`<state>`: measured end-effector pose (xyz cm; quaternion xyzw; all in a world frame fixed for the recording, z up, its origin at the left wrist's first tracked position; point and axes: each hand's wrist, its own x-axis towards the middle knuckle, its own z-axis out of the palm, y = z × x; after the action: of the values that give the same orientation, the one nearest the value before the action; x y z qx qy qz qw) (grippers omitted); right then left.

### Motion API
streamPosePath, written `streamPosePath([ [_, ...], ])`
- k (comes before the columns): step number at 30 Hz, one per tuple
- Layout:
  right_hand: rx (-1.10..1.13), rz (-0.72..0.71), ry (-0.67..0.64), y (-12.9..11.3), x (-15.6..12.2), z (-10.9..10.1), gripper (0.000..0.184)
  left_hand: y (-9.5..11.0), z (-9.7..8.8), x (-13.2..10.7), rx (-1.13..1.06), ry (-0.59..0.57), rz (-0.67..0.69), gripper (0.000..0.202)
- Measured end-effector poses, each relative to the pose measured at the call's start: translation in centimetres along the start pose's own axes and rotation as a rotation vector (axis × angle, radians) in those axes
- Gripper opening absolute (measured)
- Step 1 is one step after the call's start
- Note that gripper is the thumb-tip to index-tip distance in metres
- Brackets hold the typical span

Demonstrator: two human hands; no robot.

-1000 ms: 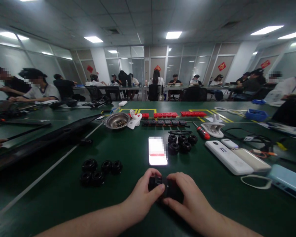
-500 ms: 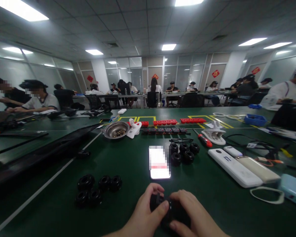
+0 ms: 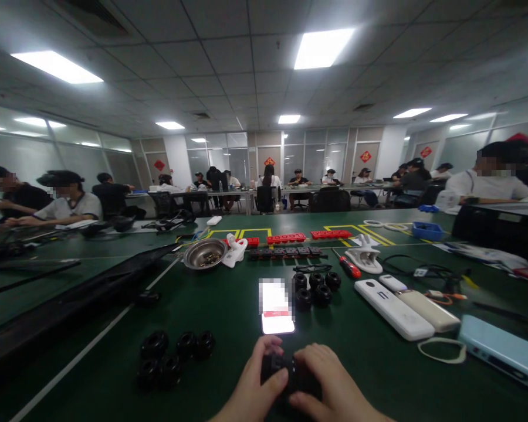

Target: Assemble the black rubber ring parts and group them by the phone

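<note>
At the bottom centre, my left hand and my right hand are both closed around a black part. My left thumb presses on its near side, and my right fingers wrap over its other end. Most of it is hidden by my fingers, so its kind is unclear. Just beyond my hands lies a lit phone, its screen blurred. Several glossy black ring-shaped parts sit in a cluster to the left. Another cluster of black ring-shaped parts stands right of the phone.
Farther back are a metal bowl with small pieces, red trays, a black strip and a red screwdriver. A white power bank and a light-blue case lie right. A long black bag-like item lies left.
My view has tilted upward and turned slightly right, so the table things sit lower in the picture. Both hands stay around the black part, with little change in grip.
</note>
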<state>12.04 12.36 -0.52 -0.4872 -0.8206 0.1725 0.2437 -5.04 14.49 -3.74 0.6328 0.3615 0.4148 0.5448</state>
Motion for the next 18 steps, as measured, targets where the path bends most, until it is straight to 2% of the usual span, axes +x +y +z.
streamPosePath([
  [4, -0.033, 0.024, 0.002, -0.1, 0.1, -0.1, 0.039, 0.0, 0.2, 0.2, 0.006, -0.019, -0.094, 0.046],
  [10, -0.037, -0.126, -0.049, 1.1, 0.3, 0.5, 0.064, 1.2, 0.1, 0.0, 0.077, -0.035, 0.015, 0.034],
  [13, 0.04, -0.135, -0.066, 1.9, 0.3, 0.9, 0.059, 1.6, 0.0, 0.0, 0.103, -0.067, -0.036, 0.039],
  [16, 0.144, -0.107, 0.008, 2.7, 0.0, 1.6, 0.048, 1.5, -0.1, 0.0, 0.095, -0.07, -0.083, 0.046],
  [18, 0.184, -0.082, 0.067, 2.9, -0.2, 1.9, 0.041, 1.2, -0.2, 0.1, 0.115, -0.066, -0.068, 0.044],
])
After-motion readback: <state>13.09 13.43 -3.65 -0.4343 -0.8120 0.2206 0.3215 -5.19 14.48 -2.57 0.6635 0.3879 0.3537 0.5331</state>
